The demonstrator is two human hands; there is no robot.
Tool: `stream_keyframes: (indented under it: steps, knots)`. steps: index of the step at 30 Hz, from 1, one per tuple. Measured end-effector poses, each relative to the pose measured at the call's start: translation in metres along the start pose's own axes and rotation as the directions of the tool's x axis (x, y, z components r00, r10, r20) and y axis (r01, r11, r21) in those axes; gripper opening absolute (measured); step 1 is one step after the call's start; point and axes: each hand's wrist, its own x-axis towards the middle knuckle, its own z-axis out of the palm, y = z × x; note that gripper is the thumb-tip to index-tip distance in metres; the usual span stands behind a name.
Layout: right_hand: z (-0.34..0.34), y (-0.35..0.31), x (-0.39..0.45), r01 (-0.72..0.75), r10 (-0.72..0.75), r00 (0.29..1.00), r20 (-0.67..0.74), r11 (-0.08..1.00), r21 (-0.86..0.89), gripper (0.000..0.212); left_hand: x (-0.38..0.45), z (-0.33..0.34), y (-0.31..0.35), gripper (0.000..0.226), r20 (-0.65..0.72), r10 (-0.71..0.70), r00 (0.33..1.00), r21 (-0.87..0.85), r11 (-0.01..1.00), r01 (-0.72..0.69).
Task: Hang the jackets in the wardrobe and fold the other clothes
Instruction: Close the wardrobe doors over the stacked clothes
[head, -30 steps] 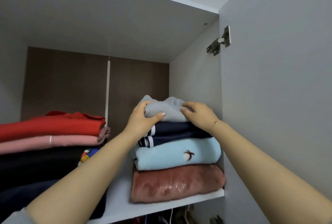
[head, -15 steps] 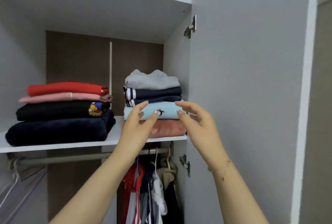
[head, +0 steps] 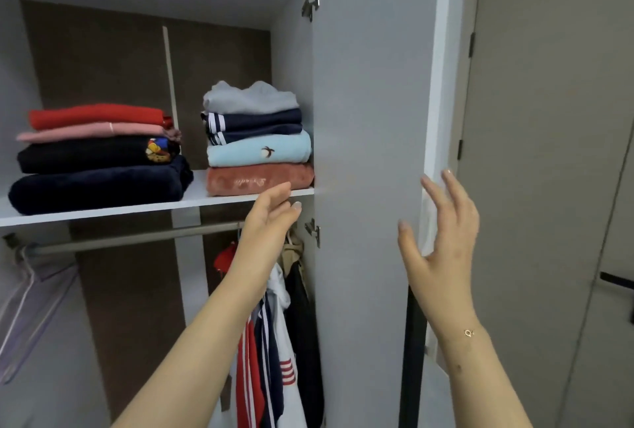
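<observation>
**Reaching for the door with the folding done**

We are holding both hands up in front of the wardrobe, and both are empty. Our left hand (head: 271, 218) is hanging loose with its fingers relaxed, just below the front edge of the shelf (head: 103, 213). Our right hand (head: 442, 232) is spread wide, fingers straight and apart, right at the free edge of the open door (head: 367, 153); we cannot tell whether it is touching the panel.

By our reckoning the clothes are put away and closing the door is the step in hand. To do it well, we are thinking of laying the right palm flat on the door edge and swinging it steadily, while drawing the left hand clear of the opening so nothing is getting pinched at the hinge (head: 313, 232) just right of it. We should also be checking that no sleeve is sticking out past the frame.

Above the left hand, the right stack (head: 257, 143) is sitting neat: a grey top over two navy striped pieces, a pale blue one and a rust fleece, hard against the wardrobe's side wall. Further left, well apart from both hands, the left stack (head: 99, 153) is showing red, pink, black and plush navy layers. Below the left hand, the jackets (head: 274, 342) are hanging from the rail (head: 137, 239), crowded toward the door side. A pale hanger (head: 24, 304) is dangling far to the left.
</observation>
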Motion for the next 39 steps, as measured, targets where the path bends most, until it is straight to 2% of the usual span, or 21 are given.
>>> stream_keyframes:
  steps: [2, 3, 5, 6, 7, 8, 9, 11, 12, 15, 17, 20, 23, 25, 28, 30, 32, 34, 35, 37, 39]
  knots:
    - [0.004, 0.007, -0.011, -0.273, 0.264, 0.960, 0.097, 0.958, 0.089, 0.066, -0.008, 0.002, -0.001, 0.040, 0.037, -0.023, 0.999, -0.012, 1.000, 0.024]
    - [0.010, 0.008, -0.017, -0.389, 0.370, 0.916, 0.154, 0.914, 0.117, 0.057, -0.012, 0.001, -0.003, 0.040, 0.062, -0.038, 0.997, -0.012, 0.999, 0.039]
    - [0.019, 0.011, -0.025, -0.455, 0.446, 0.889, 0.102, 0.886, 0.086, 0.010, -0.020, -0.006, -0.007, 0.042, 0.101, -0.066, 0.993, -0.003, 0.998, 0.067]
    - [0.021, 0.008, -0.026, -0.464, 0.460, 0.886, 0.062, 0.883, 0.068, 0.022, -0.023, -0.010, -0.010, 0.042, 0.109, -0.076, 0.991, 0.002, 0.997, 0.077]
    - [0.024, 0.006, -0.026, -0.463, 0.460, 0.886, 0.057, 0.885, 0.057, 0.035, -0.026, -0.015, -0.014, 0.042, 0.108, -0.084, 0.991, 0.005, 0.996, 0.084]
    - [0.027, 0.002, -0.028, -0.452, 0.448, 0.892, 0.062, 0.889, 0.071, 0.040, -0.028, -0.020, -0.017, 0.042, 0.102, -0.092, 0.991, 0.006, 0.996, 0.092]
    - [0.030, -0.002, -0.033, -0.431, 0.426, 0.902, 0.066, 0.899, 0.083, 0.037, -0.030, -0.025, -0.020, 0.042, 0.093, -0.101, 0.990, 0.005, 0.995, 0.101]
    - [0.041, -0.014, -0.045, -0.418, 0.412, 0.909, 0.071, 0.901, 0.120, 0.016, -0.035, -0.036, -0.025, 0.041, 0.073, -0.115, 0.991, -0.007, 0.993, 0.116]
    - [0.050, -0.020, -0.052, -0.431, 0.421, 0.902, 0.091, 0.890, 0.150, 0.017, -0.039, -0.042, -0.027, 0.041, 0.061, -0.121, 0.991, -0.013, 0.992, 0.122]
    - [0.083, -0.046, -0.070, -0.416, 0.386, 0.905, 0.178, 0.889, 0.189, 0.048, -0.049, -0.066, -0.031, 0.041, 0.028, -0.128, 0.991, 0.001, 0.992, 0.128]
    - [0.110, -0.071, -0.079, -0.394, 0.355, 0.907, 0.227, 0.906, 0.156, 0.060, -0.056, -0.088, -0.031, 0.043, -0.024, -0.126, 0.992, 0.010, 0.992, 0.126]
    - [0.147, -0.106, -0.090, -0.371, 0.315, 0.882, 0.351, 0.923, 0.104, 0.067, -0.069, -0.127, -0.024, 0.043, -0.131, -0.111, 0.985, 0.048, 0.992, 0.118]
    - [0.176, -0.141, -0.104, -0.328, 0.241, 0.854, 0.460, 0.937, 0.118, 0.063, -0.087, -0.176, -0.011, 0.044, -0.268, -0.059, 0.962, 0.130, 0.987, 0.097]
    - [0.192, -0.174, -0.117, -0.271, 0.117, 0.835, 0.538, 0.938, 0.217, 0.059, -0.105, -0.209, 0.001, 0.044, -0.376, 0.013, 0.927, 0.207, 0.976, 0.070]
    - [0.210, -0.231, -0.136, -0.226, -0.156, 0.744, 0.650, 0.856, 0.464, 0.053, -0.140, -0.256, 0.020, 0.043, -0.518, 0.185, 0.835, 0.386, 0.922, 0.036]
    - [0.220, -0.263, -0.146, -0.261, -0.259, 0.698, 0.668, 0.776, 0.574, 0.049, -0.166, -0.286, 0.034, 0.043, -0.583, 0.333, 0.741, 0.530, 0.847, 0.036]
    - [0.229, -0.289, -0.153, -0.319, -0.295, 0.673, 0.678, 0.711, 0.626, 0.046, -0.189, -0.316, 0.047, 0.043, -0.602, 0.502, 0.620, 0.674, 0.737, 0.058]
    - [0.238, -0.309, -0.162, -0.348, -0.326, 0.651, 0.685, 0.674, 0.652, 0.043, -0.209, -0.344, 0.055, 0.044, -0.602, 0.607, 0.518, 0.755, 0.644, 0.123]
    - [0.241, -0.317, -0.167, -0.356, -0.341, 0.642, 0.687, 0.661, 0.661, 0.043, -0.217, -0.357, 0.057, 0.048, -0.609, 0.625, 0.489, 0.768, 0.618, 0.166]
    - [0.247, -0.333, -0.176, -0.375, -0.360, 0.624, 0.693, 0.640, 0.670, 0.042, -0.223, -0.379, 0.057, 0.056, -0.642, 0.604, 0.472, 0.750, 0.621, 0.226]
    - [0.251, -0.346, -0.183, -0.395, -0.369, 0.606, 0.705, 0.630, 0.669, 0.041, -0.222, -0.394, 0.053, 0.063, -0.714, 0.480, 0.510, 0.649, 0.727, 0.225]
